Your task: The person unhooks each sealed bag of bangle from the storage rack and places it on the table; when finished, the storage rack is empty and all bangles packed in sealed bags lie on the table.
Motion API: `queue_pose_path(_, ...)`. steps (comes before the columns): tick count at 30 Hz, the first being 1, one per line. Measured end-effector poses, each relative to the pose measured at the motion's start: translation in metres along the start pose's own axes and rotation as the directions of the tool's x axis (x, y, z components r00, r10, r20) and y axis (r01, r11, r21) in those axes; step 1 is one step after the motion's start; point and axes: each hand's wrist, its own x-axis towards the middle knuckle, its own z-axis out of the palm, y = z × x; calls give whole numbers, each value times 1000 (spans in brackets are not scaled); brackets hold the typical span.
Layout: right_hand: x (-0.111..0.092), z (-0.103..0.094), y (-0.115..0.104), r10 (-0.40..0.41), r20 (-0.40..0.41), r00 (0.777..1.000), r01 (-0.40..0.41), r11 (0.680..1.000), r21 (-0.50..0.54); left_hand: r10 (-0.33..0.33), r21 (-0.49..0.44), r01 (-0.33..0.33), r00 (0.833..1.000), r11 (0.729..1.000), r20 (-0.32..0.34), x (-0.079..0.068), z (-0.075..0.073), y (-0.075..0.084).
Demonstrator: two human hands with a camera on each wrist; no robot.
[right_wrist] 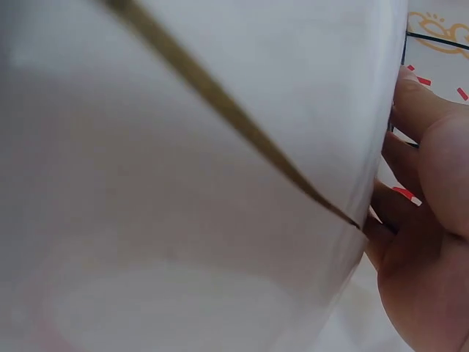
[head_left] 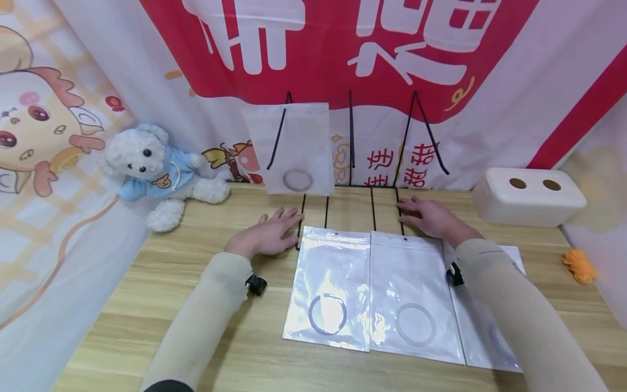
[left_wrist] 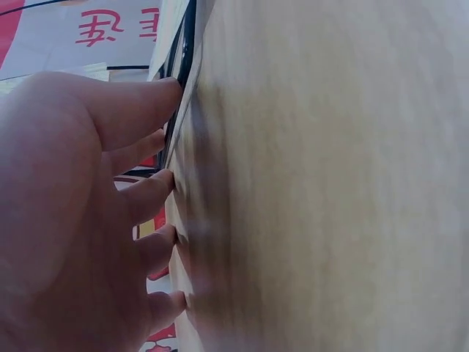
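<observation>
We cannot see all of the rightmost bag (head_left: pixel 476 326), since the right sleeve (head_left: pixel 519 310) covers part of it. The top edge cuts off the white lettering (head_left: pixel 251 54). In the wrist views, we see the left hand (left_wrist: pixel 80 198) and right hand (right_wrist: pixel 429 220) cropped, and a pale surface (right_wrist: pixel 183 183) blurred.

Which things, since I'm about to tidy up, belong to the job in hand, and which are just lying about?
Likely the job:
- black rack, left hand and right hand at its base
- three flat pouches
- hung pouch

Probably just lying about:
- bear
- white box
- orange bundle
</observation>
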Motion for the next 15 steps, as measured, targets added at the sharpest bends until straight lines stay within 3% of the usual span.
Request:
queue_pose_path(7,0,-3,1,-2,5,1000,2,1000,11,29,-56,-34,997,998,-77,-5,-1,-9)
queue_pose_path(11,1,-2,2,-4,7,1000,4,1000,28,3,-106,-19,989,994,-149,-11,-4,-11)
queue_pose_path(15,1,0,3,-6,0,1000,6,999,47,-41,-142,7,970,990,-238,-19,-13,-8)
